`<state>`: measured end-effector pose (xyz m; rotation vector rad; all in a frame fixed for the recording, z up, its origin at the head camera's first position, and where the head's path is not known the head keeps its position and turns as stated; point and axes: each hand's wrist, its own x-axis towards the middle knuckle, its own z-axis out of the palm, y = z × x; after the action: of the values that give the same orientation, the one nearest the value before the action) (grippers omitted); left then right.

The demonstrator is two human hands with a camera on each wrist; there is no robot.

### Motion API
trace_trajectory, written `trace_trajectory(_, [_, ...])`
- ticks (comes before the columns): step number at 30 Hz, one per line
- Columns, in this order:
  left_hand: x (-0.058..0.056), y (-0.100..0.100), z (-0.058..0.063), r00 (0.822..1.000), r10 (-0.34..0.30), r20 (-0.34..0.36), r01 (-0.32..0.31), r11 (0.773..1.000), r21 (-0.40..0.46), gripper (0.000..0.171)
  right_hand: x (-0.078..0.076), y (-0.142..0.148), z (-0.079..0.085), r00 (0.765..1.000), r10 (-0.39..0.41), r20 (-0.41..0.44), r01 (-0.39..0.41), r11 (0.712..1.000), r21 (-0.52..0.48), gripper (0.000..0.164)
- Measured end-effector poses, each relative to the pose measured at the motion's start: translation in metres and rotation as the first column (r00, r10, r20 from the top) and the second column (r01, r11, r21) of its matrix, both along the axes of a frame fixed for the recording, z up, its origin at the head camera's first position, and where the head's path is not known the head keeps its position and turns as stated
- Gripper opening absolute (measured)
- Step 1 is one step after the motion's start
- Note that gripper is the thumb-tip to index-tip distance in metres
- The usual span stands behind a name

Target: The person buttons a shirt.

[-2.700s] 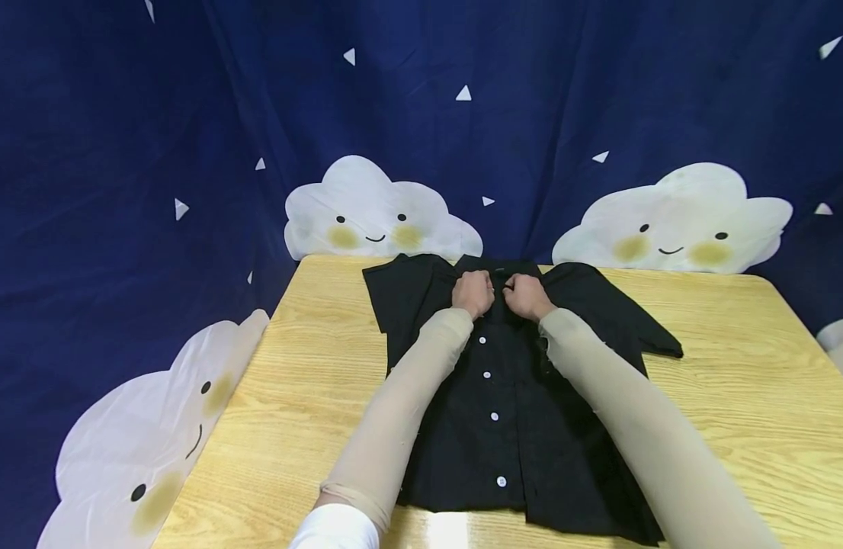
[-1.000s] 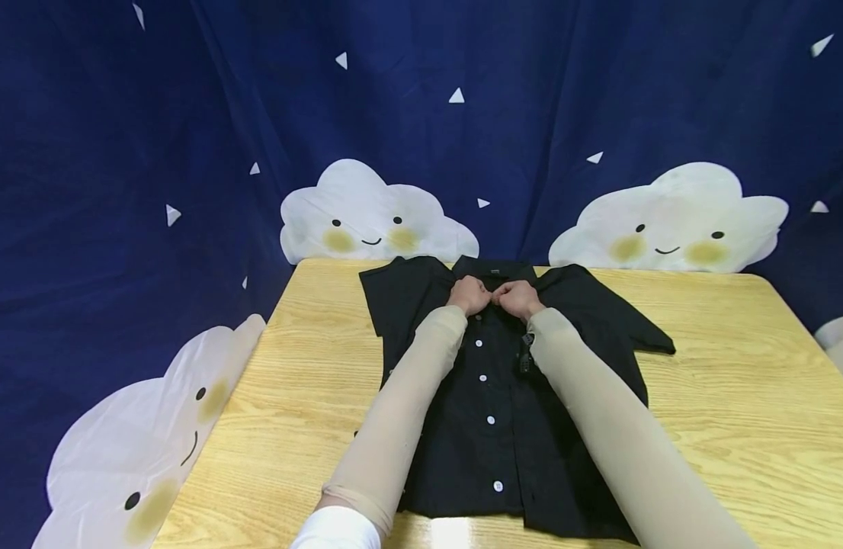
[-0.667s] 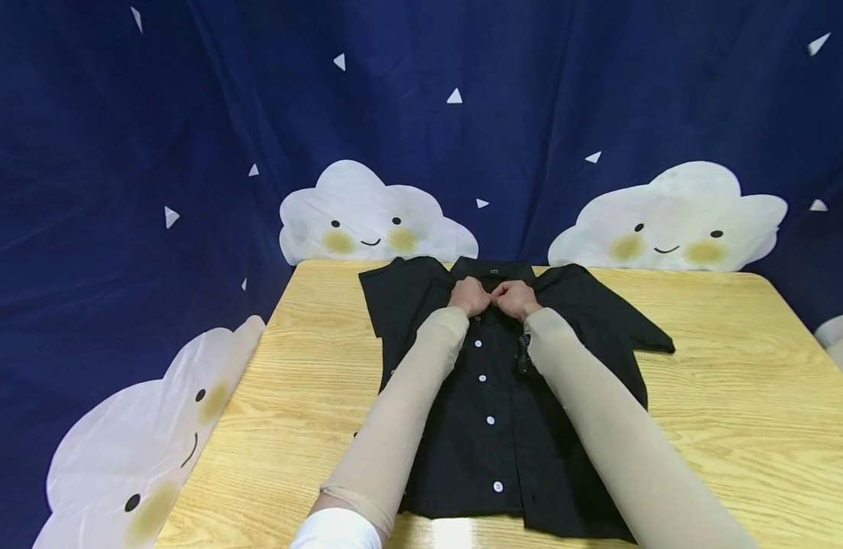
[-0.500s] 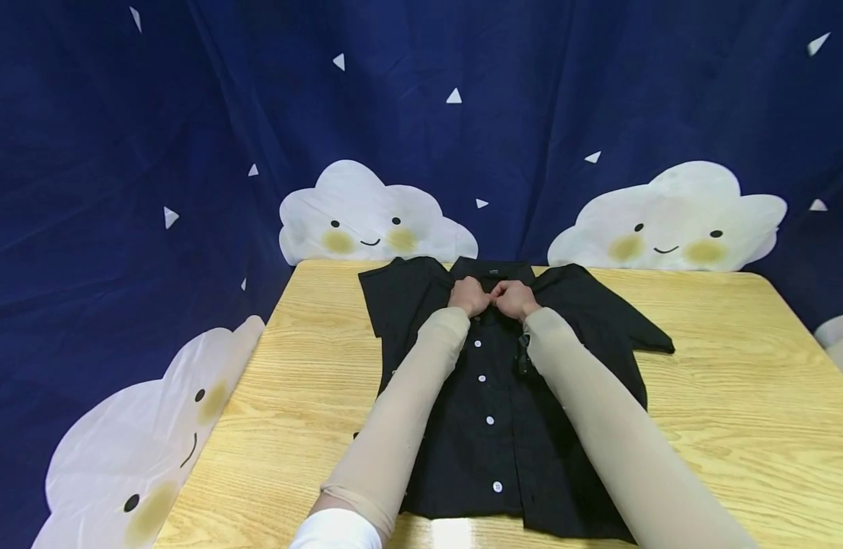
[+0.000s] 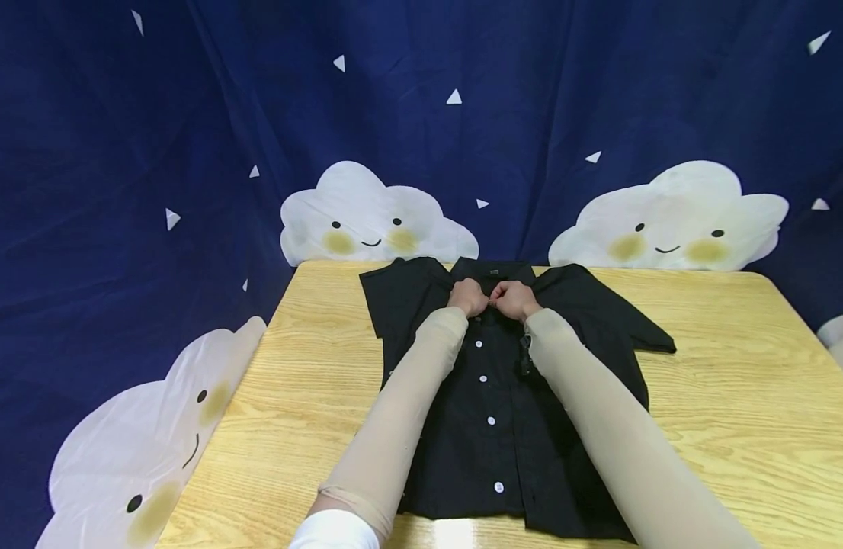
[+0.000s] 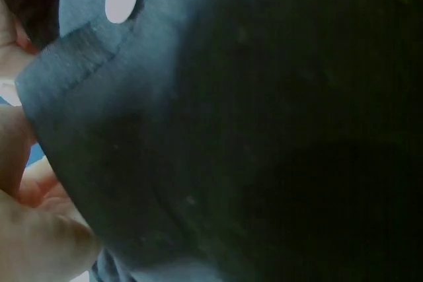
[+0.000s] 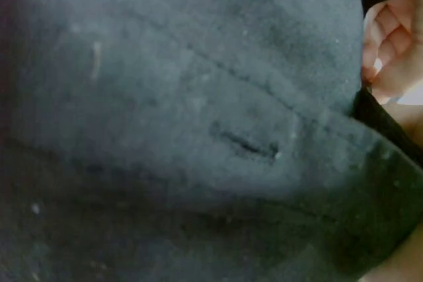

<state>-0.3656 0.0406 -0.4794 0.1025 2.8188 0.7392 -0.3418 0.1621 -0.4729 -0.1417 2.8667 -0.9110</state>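
No text, brand or number can be read. A small label [image 5: 494, 272] with pale marks shows on the inner side of the collar [image 5: 471, 266], about midway along it, at the black shirt's [image 5: 456, 450] far end; the marks are too tiny to make out.

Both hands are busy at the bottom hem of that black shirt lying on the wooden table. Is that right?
Not quite: only the spot is wrong. The head view shows the left hand and right hand close together just below the collar. It is indeed a black shirt lying on the wooden table.
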Motion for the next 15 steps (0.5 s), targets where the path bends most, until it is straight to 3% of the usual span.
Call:
trace_trajectory(5, [-0.005, -0.001, -0.007, 1.000, -0.007, -0.018, 0.008, 0.999, 0.038, 0.027, -0.001, 0.001, -0.001, 0.999, 0.040, 0.009, -0.040, 0.997, 0.064, 0.009])
trace_trajectory(15, [0.006, -0.003, 0.001, 0.998, 0.034, -0.059, -0.034, 0.999, -0.004, 0.020, -0.006, -0.001, -0.001, 0.991, 0.130, -0.014, -0.127, 0.982, 0.141, 0.011])
